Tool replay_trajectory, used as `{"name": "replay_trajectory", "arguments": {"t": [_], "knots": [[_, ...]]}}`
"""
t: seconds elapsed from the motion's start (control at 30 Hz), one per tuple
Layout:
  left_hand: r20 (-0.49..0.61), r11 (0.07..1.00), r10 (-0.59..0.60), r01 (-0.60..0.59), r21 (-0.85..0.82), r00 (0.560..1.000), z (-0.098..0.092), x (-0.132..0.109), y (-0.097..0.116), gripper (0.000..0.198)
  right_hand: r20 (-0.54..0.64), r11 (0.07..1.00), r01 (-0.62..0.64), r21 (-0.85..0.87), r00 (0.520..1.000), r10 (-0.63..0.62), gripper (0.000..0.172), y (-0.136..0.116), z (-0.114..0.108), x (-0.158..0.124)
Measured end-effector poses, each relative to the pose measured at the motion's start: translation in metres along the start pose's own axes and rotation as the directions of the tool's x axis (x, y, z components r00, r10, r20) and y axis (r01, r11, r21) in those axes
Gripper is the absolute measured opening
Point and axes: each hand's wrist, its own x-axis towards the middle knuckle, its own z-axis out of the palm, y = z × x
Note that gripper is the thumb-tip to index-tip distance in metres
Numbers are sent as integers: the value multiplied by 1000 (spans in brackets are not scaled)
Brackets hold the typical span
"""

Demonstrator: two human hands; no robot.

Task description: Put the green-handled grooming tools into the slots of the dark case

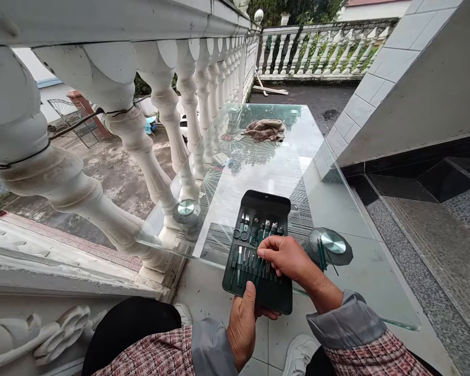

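A dark green manicure set case [272, 300] lies unfolded over the near edge of the glass table. My left hand [243, 326] grips its lower edge, thumb on top and fingers beneath. Elastic loops hold small scissors [244, 232], nail clippers [273, 228] and several slim tools in two rows. Above the lower row, my right hand [285, 256] is closed in a pinch at the tool tops; whatever lies between its fingertips is hidden. Right of this hand, a few slim green tools [321, 255] rest on the glass.
The glass table [337, 209] has round metal discs [186, 208] over its legs. A crumpled brown cloth [265, 130] lies at its far end, near a small card [221, 159]. White balusters [137, 141] run along the left; stone steps [426, 224] rise on the right.
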Motion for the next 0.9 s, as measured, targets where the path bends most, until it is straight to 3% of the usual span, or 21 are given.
{"name": "replay_trajectory", "arguments": {"t": [0.13,0.9], "knots": [[105,997,59,-64,48,993,1,-2,2,75,-41,999,-7,53,999,10,7,1,-8,4],[95,995,55,-63,83,994,4,2,16,68,-53,989,85,120,995,-79,23,6,-25,19]]}}
